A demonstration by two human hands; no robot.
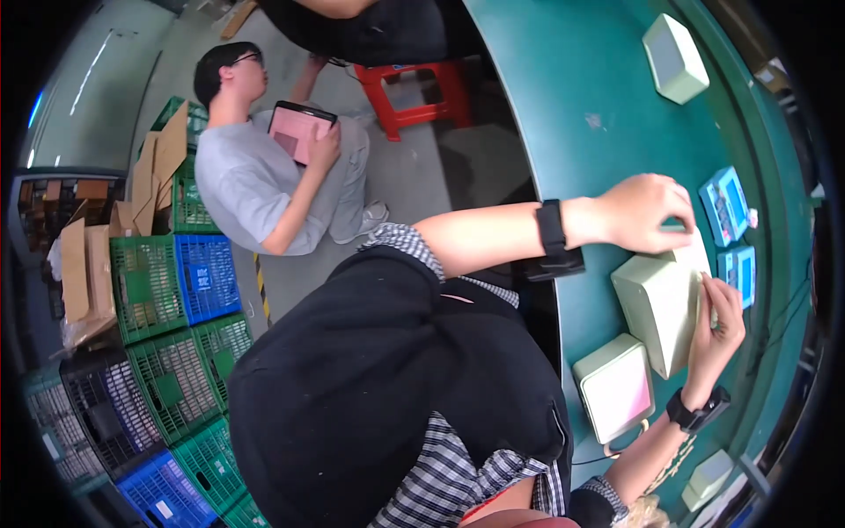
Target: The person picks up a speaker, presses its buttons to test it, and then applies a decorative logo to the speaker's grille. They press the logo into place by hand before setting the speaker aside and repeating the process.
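On the green table stands a cream box-shaped unit (656, 304), tilted in view with its bright face away from me. My left hand (647, 213) is at its upper end, thumb and forefinger closed in a pinch by a pale narrow piece at the box's edge. What lies between those fingertips is too small to make out. My right hand (720, 321) is at the box's far side, its fingertips pinched together against the edge; what they hold is hidden. Close beside the box lies a second cream unit (613, 387) with a pale pinkish face and a cord loop.
Two blue boxes (727, 207) lie past my hands. Another cream unit (676, 58) stands farther up the green table (572, 79), and one more (708, 480) lies lower right. At left, a person (255, 167) holds a tablet near a red stool (414, 97) and stacked crates (145, 290).
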